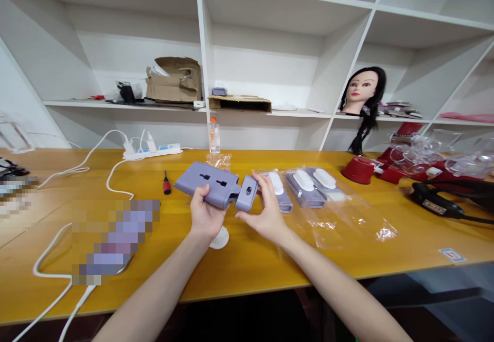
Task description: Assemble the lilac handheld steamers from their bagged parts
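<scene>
My left hand (206,213) is closed round a purple plastic housing (212,180) with two dark keyhole slots in its upper face, thumb on the near side. At its right end is a smaller purple end piece (247,193) with a dark oval opening. Thumb and fingers of my right hand (266,211) grip that end piece; a narrow purple tab shows between the two parts. Below my left hand, a white round piece (219,238) lies partly hidden on the table. Just right of my right hand lies a bagged purple unit with a white oval part (276,182).
More bagged purple units (306,190) lie on the wooden table (270,265). A red-and-black screwdriver (166,183), a bottle (214,135) and a white power strip (162,150) sit farther back. Cables run left beside a blurred device (119,239). Red appliances (358,171) stand right.
</scene>
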The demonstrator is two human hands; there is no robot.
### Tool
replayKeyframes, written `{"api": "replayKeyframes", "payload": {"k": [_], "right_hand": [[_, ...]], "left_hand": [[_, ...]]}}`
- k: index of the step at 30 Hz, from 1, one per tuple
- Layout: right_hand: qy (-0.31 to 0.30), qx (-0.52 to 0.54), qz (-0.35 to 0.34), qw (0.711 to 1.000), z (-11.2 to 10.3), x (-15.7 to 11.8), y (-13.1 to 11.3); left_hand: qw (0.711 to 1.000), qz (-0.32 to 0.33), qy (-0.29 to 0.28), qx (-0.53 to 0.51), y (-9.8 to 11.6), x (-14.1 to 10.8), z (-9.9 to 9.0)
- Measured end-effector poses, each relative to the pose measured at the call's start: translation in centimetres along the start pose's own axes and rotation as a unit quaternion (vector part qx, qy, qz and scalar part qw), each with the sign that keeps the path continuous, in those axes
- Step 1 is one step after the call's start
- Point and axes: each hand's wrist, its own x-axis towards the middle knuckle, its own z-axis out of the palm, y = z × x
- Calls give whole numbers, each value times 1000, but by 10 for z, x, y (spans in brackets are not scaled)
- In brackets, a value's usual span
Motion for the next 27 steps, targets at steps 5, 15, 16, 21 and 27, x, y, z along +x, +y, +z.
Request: {"api": "replayKeyframes", "payload": {"k": [5, 15, 16, 21, 27], "right_hand": [[-16, 29, -2, 999, 3, 0, 3], [-5, -20, -35, 999, 3, -4, -1], [-5, -18, -39, 999, 3, -4, -1], [1, -13, -50, 999, 2, -5, -3], [17, -11, -63, 998, 2, -5, -4]], "left_hand": [[1000, -13, -23, -12, -1, 0, -2], [999, -23, -21, -34, -3, 0, -4], [999, -23, -17, -35, -2, 0, -4], [999, -32, 0, -41, 0, 1, -3], [998, -45, -11, -44, 1, -1, -1]]}}
